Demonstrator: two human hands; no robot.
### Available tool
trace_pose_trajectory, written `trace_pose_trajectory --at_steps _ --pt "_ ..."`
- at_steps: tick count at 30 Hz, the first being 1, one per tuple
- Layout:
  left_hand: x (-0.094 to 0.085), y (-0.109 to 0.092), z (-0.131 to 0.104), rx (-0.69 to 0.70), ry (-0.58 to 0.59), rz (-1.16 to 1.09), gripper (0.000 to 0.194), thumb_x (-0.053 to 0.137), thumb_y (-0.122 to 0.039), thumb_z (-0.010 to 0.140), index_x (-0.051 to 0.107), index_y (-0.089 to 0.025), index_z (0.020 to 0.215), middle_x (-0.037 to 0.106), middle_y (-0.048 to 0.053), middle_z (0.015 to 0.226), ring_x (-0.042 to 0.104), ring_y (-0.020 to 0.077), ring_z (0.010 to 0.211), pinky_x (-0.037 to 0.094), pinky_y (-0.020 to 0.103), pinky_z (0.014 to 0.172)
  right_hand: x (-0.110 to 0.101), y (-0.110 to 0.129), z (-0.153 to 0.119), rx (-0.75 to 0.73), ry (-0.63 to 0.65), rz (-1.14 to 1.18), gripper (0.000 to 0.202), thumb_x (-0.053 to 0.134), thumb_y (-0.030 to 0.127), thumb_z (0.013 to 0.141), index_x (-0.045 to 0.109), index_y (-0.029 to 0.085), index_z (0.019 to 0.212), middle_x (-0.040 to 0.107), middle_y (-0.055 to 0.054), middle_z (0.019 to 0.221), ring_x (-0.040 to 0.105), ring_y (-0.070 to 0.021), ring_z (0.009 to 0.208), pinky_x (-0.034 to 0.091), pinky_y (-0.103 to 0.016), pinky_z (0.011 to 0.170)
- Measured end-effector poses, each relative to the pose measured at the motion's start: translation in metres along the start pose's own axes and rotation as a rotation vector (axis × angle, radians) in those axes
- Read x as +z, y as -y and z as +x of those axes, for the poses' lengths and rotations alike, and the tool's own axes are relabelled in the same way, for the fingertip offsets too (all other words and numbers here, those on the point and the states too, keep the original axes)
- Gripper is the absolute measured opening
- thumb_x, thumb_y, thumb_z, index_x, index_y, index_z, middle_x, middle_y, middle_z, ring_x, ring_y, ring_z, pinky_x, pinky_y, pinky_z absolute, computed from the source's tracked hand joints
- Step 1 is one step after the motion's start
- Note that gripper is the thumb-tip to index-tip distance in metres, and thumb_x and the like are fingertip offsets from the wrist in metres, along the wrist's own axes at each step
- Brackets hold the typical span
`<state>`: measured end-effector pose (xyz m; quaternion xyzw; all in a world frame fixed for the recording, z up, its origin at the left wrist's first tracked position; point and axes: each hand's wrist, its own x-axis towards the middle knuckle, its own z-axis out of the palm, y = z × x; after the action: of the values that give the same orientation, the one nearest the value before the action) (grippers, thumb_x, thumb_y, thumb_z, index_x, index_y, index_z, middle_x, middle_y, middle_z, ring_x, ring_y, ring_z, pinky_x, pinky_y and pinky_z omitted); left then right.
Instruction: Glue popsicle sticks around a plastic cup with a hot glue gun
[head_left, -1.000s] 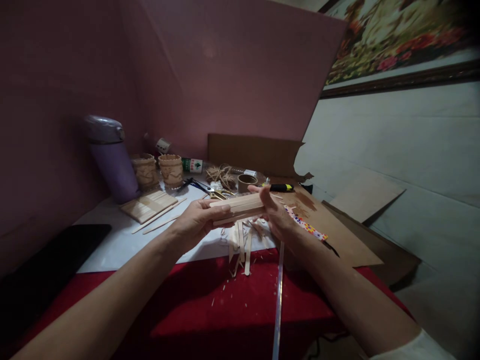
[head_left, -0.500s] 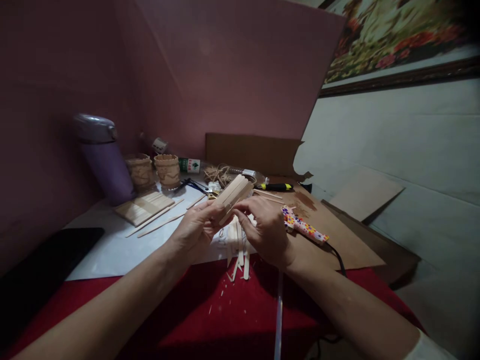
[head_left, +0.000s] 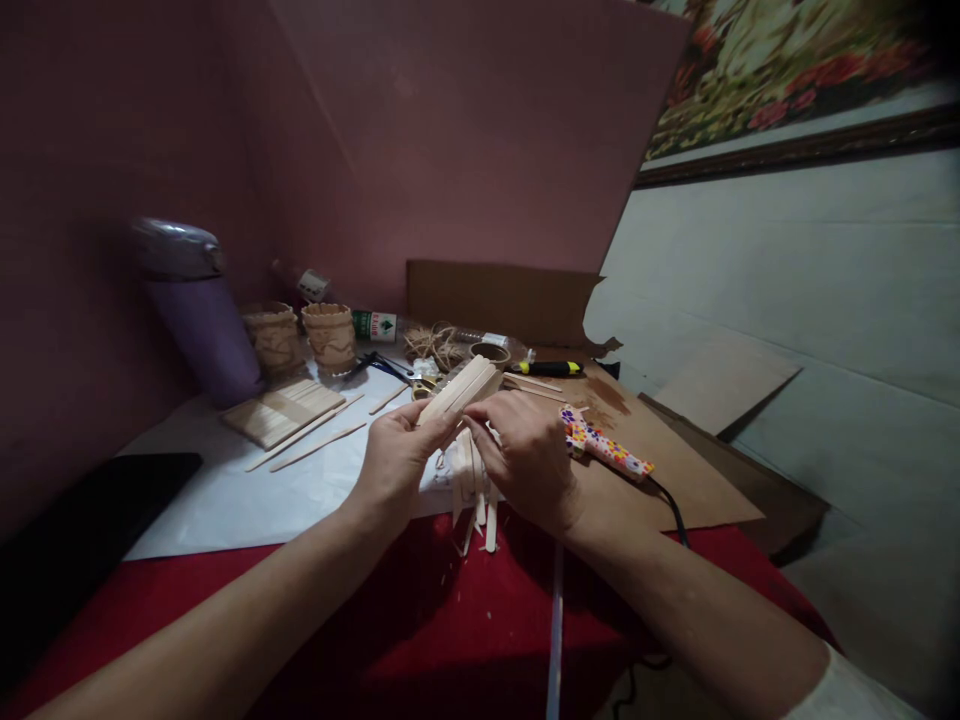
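A piece made of pale wooden sticks (head_left: 466,385) laid side by side is held up over the middle of the table, tilted up to the right. My left hand (head_left: 397,450) is closed round its lower left part. At its lower right edge, my right hand (head_left: 521,450) has thumb and fingertips pinched together; whatever lies between them is too small to make out. Beneath the hands, loose sticks and splinters (head_left: 491,520) lie over the white sheet (head_left: 300,500) and the red cloth (head_left: 420,620).
Left: purple bottle (head_left: 202,330), two carved cups (head_left: 330,338), row of flat sticks (head_left: 283,410), dark flat object (head_left: 97,510). Behind: twine (head_left: 435,345), scissors (head_left: 424,383), yellow-black cutter (head_left: 551,369). Right: flower-patterned glue gun (head_left: 607,448) with cord, on cardboard (head_left: 675,490). Clear strip (head_left: 556,630) in front.
The view has shifted slightly. The stick piece sits a little lower between my hands, and a brown round roll now shows behind it. My right hand remains pinched at its edge.
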<state>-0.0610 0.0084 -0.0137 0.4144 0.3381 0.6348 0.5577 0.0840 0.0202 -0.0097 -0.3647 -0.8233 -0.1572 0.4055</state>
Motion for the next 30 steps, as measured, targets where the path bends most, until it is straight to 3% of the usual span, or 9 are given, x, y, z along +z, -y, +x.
trace_pose_trajectory --at_steps 5,15,23,30 --pt "0.002 -0.001 -0.006 0.091 -0.051 0.136 0.026 0.081 -0.028 0.065 0.076 -0.012 0.086 0.070 0.003 0.074 0.057 0.0115 0.066 0.044 0.022 0.063 0.001 0.002 -0.001 -0.012 0.033 -0.041 0.019 0.047 0.021 0.095 0.063 0.016 0.087 0.067 -0.010 0.082 0.058 -0.0234 0.080 0.045 -0.035 0.071" --pt "0.005 -0.008 -0.012 0.079 -0.056 0.155 0.017 0.079 -0.025 0.067 0.075 -0.012 0.077 0.061 -0.002 0.060 0.047 0.0083 0.056 0.038 0.021 0.056 0.007 0.003 0.002 -0.029 0.038 -0.092 0.012 0.045 0.012 0.087 0.056 0.015 0.083 0.061 -0.011 0.079 0.054 -0.0249 0.077 0.044 -0.036 0.069" --pt "0.002 -0.002 -0.005 -0.004 -0.046 0.015 0.023 0.080 -0.021 0.063 0.076 -0.010 0.083 0.073 0.005 0.078 0.062 0.0135 0.070 0.048 0.024 0.069 0.011 0.000 0.005 0.114 -0.023 0.153 0.010 0.042 0.015 0.090 0.048 0.021 0.084 0.058 -0.006 0.079 0.056 -0.0207 0.074 0.045 -0.032 0.068" --pt "0.007 -0.008 -0.008 -0.051 -0.105 -0.062 0.024 0.077 -0.016 0.061 0.075 -0.007 0.083 0.075 0.009 0.080 0.069 0.0190 0.080 0.052 0.028 0.079 0.000 -0.009 0.009 0.269 -0.143 0.286 0.005 0.044 0.021 0.092 0.048 0.021 0.089 0.060 -0.004 0.080 0.057 -0.0184 0.072 0.045 -0.032 0.067"
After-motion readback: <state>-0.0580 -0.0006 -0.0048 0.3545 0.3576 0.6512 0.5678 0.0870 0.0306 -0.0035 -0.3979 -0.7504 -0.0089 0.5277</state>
